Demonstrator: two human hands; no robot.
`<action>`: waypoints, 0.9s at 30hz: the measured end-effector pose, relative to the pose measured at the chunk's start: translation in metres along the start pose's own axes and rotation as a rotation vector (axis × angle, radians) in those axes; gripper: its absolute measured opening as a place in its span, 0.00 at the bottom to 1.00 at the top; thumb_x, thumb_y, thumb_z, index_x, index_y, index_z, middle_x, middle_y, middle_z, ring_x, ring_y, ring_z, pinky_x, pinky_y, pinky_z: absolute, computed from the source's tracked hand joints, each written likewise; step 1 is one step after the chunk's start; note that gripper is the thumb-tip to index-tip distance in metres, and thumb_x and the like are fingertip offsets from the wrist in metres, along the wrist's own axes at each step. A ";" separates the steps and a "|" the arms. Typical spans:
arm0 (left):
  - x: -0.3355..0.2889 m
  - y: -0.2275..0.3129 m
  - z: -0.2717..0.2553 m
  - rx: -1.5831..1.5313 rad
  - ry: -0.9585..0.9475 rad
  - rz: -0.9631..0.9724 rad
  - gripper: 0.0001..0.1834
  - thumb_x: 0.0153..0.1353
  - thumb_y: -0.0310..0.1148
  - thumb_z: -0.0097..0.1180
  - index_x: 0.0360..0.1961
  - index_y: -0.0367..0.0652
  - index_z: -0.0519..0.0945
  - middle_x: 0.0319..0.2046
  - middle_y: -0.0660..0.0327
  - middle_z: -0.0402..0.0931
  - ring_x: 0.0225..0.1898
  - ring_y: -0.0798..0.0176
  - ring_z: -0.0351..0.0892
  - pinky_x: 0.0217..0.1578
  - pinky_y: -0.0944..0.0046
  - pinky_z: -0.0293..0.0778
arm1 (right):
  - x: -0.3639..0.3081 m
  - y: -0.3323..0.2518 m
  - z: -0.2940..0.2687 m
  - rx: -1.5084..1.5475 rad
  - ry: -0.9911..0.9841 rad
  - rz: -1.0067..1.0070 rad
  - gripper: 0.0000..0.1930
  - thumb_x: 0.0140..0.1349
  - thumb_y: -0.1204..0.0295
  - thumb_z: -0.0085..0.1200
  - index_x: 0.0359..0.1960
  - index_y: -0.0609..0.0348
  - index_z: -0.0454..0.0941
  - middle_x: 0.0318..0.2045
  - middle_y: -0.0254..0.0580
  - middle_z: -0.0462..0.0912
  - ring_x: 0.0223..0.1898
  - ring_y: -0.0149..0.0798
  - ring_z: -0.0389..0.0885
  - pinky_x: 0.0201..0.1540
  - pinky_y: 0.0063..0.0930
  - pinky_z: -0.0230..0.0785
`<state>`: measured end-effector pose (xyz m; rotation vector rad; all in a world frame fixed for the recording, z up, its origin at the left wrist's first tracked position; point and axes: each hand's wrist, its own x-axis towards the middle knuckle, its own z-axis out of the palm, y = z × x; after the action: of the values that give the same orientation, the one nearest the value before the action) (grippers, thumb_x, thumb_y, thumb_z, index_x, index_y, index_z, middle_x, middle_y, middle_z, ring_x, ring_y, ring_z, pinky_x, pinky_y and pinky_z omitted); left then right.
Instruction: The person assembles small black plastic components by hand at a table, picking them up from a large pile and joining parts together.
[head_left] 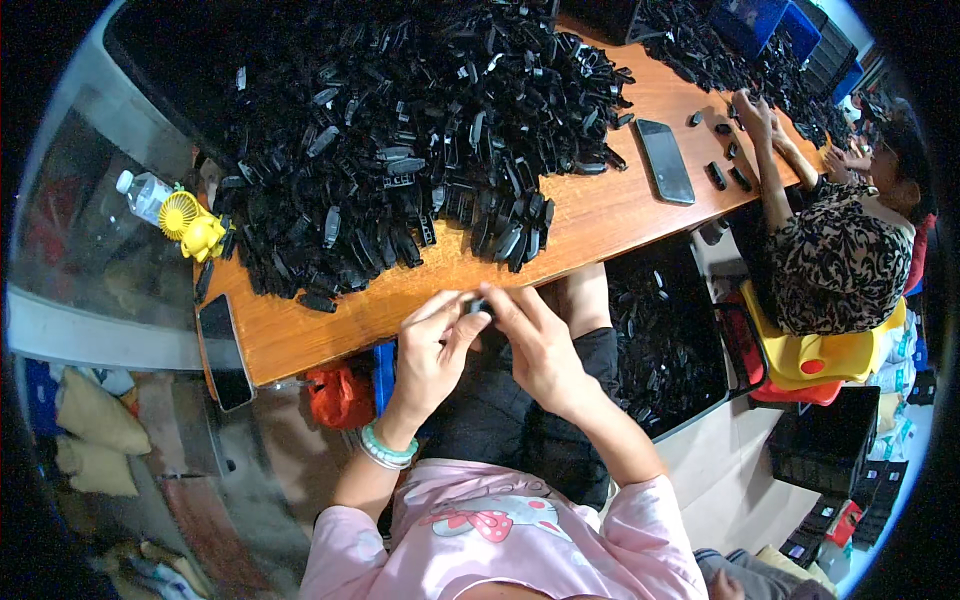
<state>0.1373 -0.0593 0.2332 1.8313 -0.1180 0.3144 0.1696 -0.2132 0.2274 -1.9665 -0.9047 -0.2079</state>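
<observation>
Just off the table's front edge, my left hand point(437, 345) and my right hand point(537, 340) meet over a small black plastic part point(478, 306). The left fingers and thumb pinch it, and the right fingertips press against its other side. Most of the part is hidden by the fingers, so its exact kind does not show. Beyond my hands, a large heap of similar black plastic parts point(400, 130) covers much of the wooden table point(440, 262).
A phone point(227, 350) lies at the table's left corner, near a yellow fan point(195, 225) and a bottle point(146, 192). Another phone point(664, 162) lies farther right. Beside my leg stands a black bin point(665, 340) of parts. A co-worker point(840, 250) sits at the right.
</observation>
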 end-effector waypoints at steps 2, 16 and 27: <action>0.002 0.000 0.001 -0.076 -0.001 -0.071 0.13 0.61 0.31 0.55 0.40 0.28 0.78 0.28 0.61 0.74 0.20 0.75 0.69 0.19 0.75 0.64 | -0.004 -0.004 0.004 0.055 0.008 0.091 0.27 0.53 0.85 0.50 0.58 0.62 0.66 0.41 0.54 0.72 0.43 0.50 0.75 0.42 0.35 0.71; 0.020 -0.021 -0.015 -0.175 -0.054 -0.096 0.13 0.61 0.33 0.55 0.40 0.32 0.80 0.30 0.59 0.76 0.23 0.70 0.74 0.20 0.72 0.67 | -0.006 0.018 0.018 0.500 0.152 0.380 0.06 0.57 0.82 0.53 0.36 0.69 0.76 0.27 0.42 0.74 0.23 0.31 0.75 0.26 0.22 0.68; 0.084 -0.050 -0.028 1.216 -0.224 0.355 0.06 0.51 0.25 0.51 0.28 0.32 0.76 0.33 0.51 0.67 0.36 0.53 0.73 0.31 0.58 0.75 | 0.110 0.074 0.043 -0.514 0.299 0.017 0.04 0.51 0.74 0.52 0.26 0.61 0.77 0.30 0.47 0.71 0.36 0.49 0.71 0.36 0.39 0.64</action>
<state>0.2253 -0.0117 0.2163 3.0598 -0.4913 0.4814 0.2889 -0.1437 0.2060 -2.3232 -0.6799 -0.7657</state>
